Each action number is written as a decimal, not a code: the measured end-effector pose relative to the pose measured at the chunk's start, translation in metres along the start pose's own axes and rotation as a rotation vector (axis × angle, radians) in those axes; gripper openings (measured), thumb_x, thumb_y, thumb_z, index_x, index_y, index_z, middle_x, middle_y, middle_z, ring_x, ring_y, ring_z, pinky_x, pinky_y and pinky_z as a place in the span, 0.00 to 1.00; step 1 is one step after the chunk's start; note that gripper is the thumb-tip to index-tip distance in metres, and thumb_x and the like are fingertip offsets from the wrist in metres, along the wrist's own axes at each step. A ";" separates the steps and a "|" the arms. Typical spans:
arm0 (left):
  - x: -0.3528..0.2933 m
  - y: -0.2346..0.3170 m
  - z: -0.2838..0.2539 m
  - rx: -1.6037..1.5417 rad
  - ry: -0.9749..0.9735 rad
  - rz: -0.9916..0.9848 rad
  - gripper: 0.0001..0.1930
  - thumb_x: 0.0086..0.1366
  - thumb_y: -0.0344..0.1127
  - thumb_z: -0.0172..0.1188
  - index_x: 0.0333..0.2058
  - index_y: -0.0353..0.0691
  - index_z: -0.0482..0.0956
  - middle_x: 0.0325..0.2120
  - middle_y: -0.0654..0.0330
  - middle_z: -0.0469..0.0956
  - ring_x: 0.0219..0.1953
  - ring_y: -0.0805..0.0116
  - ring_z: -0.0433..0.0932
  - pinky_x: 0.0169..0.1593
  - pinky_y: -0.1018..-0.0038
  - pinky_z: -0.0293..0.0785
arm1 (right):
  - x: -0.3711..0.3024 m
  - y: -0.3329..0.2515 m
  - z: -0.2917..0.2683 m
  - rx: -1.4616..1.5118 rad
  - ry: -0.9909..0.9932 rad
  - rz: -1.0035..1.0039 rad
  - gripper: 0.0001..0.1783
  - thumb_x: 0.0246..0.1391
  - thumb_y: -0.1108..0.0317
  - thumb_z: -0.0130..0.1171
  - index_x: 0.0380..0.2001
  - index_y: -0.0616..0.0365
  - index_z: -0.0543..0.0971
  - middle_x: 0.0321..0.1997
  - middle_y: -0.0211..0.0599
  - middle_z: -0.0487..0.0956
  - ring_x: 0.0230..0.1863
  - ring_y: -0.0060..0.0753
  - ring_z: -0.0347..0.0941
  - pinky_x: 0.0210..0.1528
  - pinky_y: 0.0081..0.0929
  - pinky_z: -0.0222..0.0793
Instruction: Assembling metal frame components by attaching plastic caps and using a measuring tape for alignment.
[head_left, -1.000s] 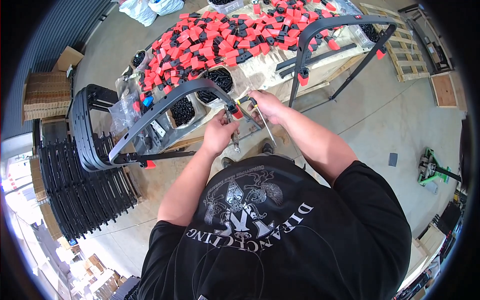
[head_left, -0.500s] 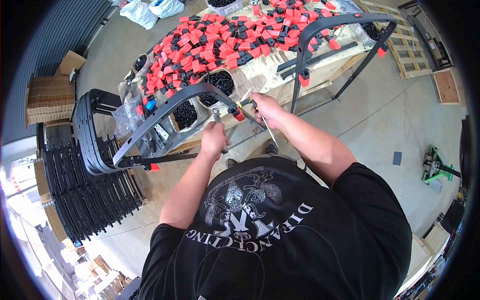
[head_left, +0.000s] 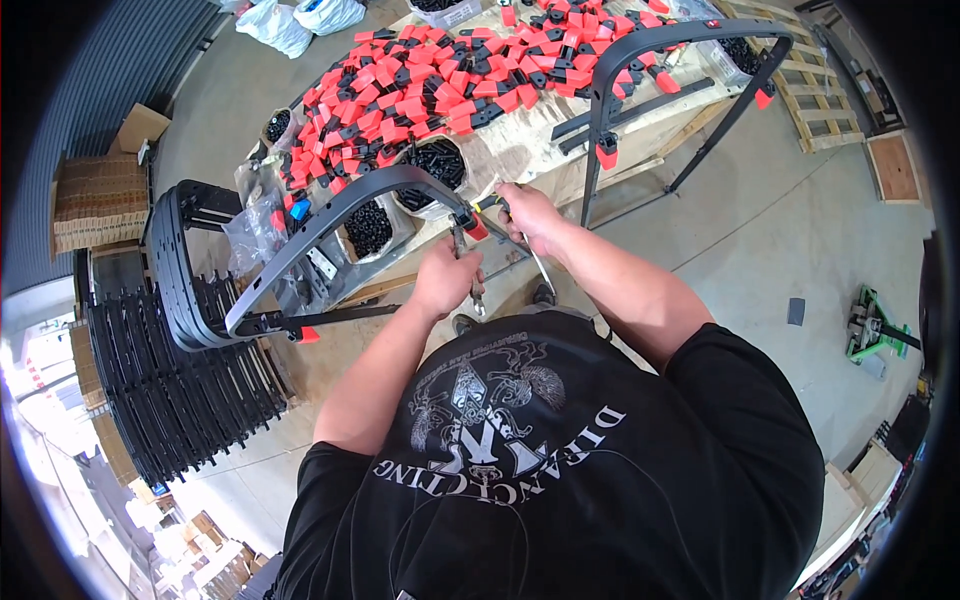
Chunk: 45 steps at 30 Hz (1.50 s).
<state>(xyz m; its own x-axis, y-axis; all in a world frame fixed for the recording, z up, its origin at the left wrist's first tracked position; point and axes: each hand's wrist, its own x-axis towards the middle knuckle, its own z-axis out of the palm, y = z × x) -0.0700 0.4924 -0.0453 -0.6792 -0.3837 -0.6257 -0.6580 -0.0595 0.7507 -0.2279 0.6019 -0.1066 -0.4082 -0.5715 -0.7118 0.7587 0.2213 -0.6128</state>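
Note:
A black curved metal frame (head_left: 350,200) arches up from the lower left, with a red end piece (head_left: 477,228) at its near right end. My left hand (head_left: 448,278) is closed around a grey metal hand tool, apparently a ratchet wrench (head_left: 459,240), whose upper end is beside that red piece. My right hand (head_left: 532,218) grips a tool with a yellow-and-black handle (head_left: 488,203), which reaches to the frame end. Below the same hand a thin silver rod (head_left: 545,268) sticks out; its link to the handle is hidden by my fingers.
Red-and-black plastic pieces (head_left: 420,95) are heaped on the wooden workbench (head_left: 505,155). Bins of black parts (head_left: 435,170) line its near side. A second black frame (head_left: 600,110) stands to the right. Stacked black frames (head_left: 185,370) lie left; a green pallet jack (head_left: 872,325) is far right.
My left hand has moved right and slightly up, bringing the wrench against or close beside the frame's red end piece. My right hand has barely moved.

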 end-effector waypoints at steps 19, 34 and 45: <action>0.046 -0.079 0.023 -0.289 0.083 -0.322 0.13 0.63 0.24 0.54 0.43 0.25 0.64 0.27 0.49 0.75 0.25 0.56 0.82 0.25 0.60 0.82 | 0.000 0.007 0.002 -0.006 0.031 -0.025 0.19 0.66 0.51 0.56 0.44 0.56 0.70 0.25 0.27 0.67 0.18 0.20 0.56 0.17 0.25 0.51; 0.038 -0.069 0.036 0.280 0.096 0.096 0.20 0.68 0.33 0.56 0.49 0.24 0.59 0.27 0.48 0.82 0.27 0.58 0.85 0.34 0.64 0.81 | 0.012 0.021 0.005 -0.270 0.216 -0.163 0.29 0.61 0.47 0.61 0.42 0.68 0.76 0.31 0.44 0.79 0.27 0.37 0.75 0.28 0.37 0.69; 0.023 -0.035 0.033 0.072 0.048 -0.062 0.16 0.62 0.28 0.54 0.42 0.17 0.66 0.24 0.43 0.79 0.23 0.54 0.85 0.27 0.60 0.80 | 0.000 0.026 0.019 -0.506 0.465 -0.460 0.32 0.53 0.47 0.70 0.35 0.73 0.78 0.30 0.49 0.83 0.32 0.37 0.79 0.37 0.35 0.74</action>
<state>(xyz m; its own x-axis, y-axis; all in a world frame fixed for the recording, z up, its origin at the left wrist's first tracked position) -0.0732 0.5163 -0.0930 -0.6211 -0.4248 -0.6586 -0.7215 -0.0185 0.6922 -0.1982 0.5924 -0.1159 -0.8752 -0.3308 -0.3530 0.1893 0.4375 -0.8791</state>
